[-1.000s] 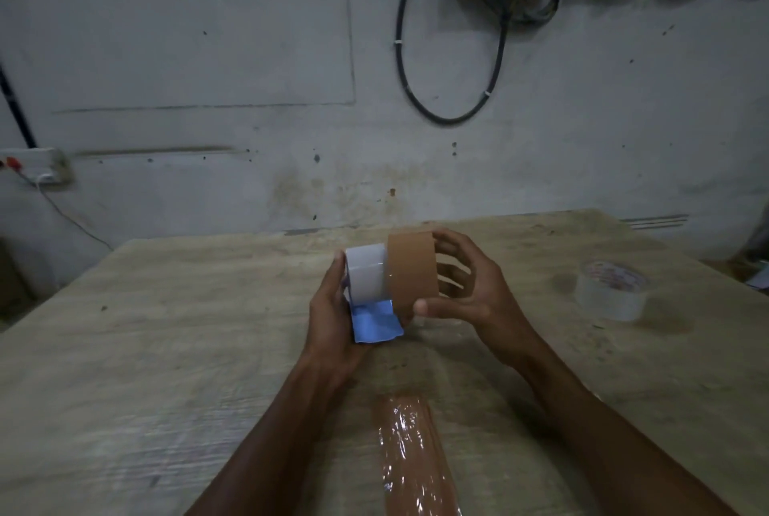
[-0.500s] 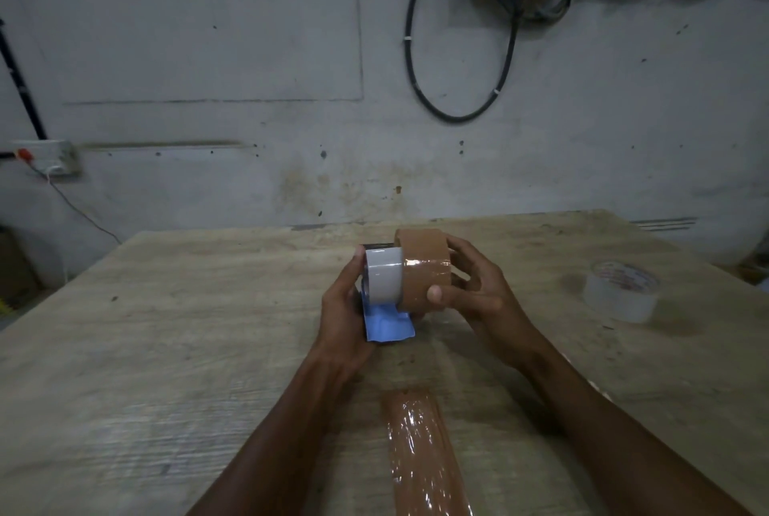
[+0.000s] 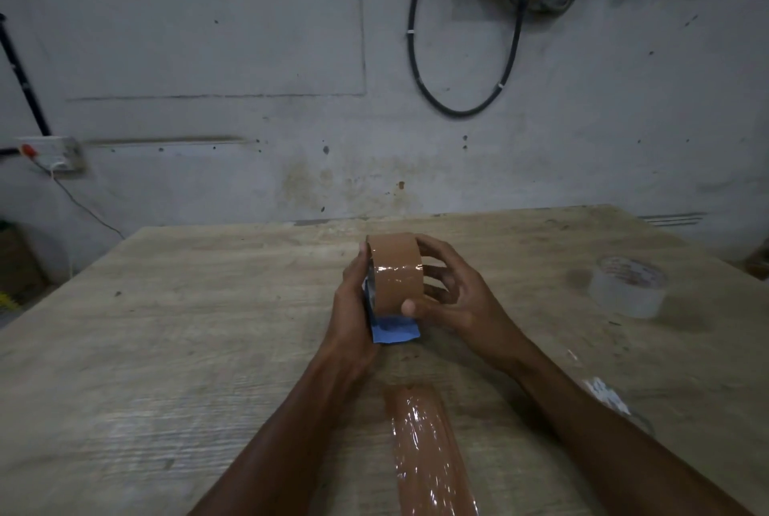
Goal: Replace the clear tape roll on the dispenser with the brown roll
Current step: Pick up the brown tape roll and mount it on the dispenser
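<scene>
A worn wooden table (image 3: 174,349) fills the lower view. At its near edge, toward the viewer from the hands, lies a plastic-wrapped stack of brown tape (image 3: 428,453). Above the table's middle, the right hand (image 3: 453,303) grasps the brown roll (image 3: 395,276), fingers curled around it. The left hand (image 3: 353,307) grips the blue dispenser (image 3: 393,331), touching the roll's left side. The clear roll (image 3: 628,286) rests far right of the hands.

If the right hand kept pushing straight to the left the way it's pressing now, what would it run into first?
Its way is not free: the right hand already grips the brown tape roll. Beyond the roll sits the blue dispenser, backed by the left hand. Depth is hard to judge.
</scene>
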Tool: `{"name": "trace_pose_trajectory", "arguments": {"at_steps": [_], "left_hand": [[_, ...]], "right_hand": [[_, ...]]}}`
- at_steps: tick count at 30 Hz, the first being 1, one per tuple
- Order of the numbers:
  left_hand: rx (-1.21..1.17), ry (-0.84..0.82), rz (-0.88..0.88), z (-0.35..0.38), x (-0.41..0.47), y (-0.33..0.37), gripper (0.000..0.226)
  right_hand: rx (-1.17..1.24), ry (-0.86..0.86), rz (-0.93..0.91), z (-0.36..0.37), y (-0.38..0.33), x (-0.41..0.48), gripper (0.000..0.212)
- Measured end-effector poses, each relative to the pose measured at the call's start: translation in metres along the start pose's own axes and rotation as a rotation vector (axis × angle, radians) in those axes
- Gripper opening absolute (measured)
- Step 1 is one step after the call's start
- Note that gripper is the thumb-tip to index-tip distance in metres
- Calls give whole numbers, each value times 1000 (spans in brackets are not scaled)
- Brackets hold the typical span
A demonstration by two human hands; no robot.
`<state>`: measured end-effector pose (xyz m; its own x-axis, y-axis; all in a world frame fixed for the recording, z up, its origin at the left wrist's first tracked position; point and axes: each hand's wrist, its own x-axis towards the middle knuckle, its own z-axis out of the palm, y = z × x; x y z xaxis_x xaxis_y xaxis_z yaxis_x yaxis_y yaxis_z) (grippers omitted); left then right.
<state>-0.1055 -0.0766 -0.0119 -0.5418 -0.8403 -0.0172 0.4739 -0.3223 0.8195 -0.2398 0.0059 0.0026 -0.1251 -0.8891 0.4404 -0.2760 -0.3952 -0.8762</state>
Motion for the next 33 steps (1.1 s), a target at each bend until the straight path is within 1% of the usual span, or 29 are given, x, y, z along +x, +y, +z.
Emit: {"name": "trace_pose_trajectory", "arguments": {"at_steps": [3,6,9,12,14,17,19,25,28,30,33], "left_hand": [[1,51,-17,-1,3,0,76],[16,114,-6,-2,6,-3,102],[23,127,41,-2,10,-6,114],[-14,107,45,-4,14,-6,120],[-26,95,52,-5,15,-6,120],[-23,65,49,-8,16,-7,114],[-35,58,49,-10,18,-7,113],[-40,67,50,-8,16,-7,120],[-19,73,42,-11,20,-10,118],[-20,70,45,-13,22,-10,115],[-81,32,15,-15,22,-12,99]], "right_hand": [[34,47,5,4,-1,-1,63],[114,36,13,11,-6,-4,40],[165,77,39,16,-10,-4,36],[201,96,51,16,-11,-2,27],[221,91,49,17,-10,-2,24],[237,81,47,19,-9,-3,24],[230,87,38,18,-8,-3,28],[217,104,43,17,-9,-4,40],[205,106,31,19,-10,-3,38],[214,99,21,19,-11,-4,32],[251,89,10,19,-10,-5,23]]}}
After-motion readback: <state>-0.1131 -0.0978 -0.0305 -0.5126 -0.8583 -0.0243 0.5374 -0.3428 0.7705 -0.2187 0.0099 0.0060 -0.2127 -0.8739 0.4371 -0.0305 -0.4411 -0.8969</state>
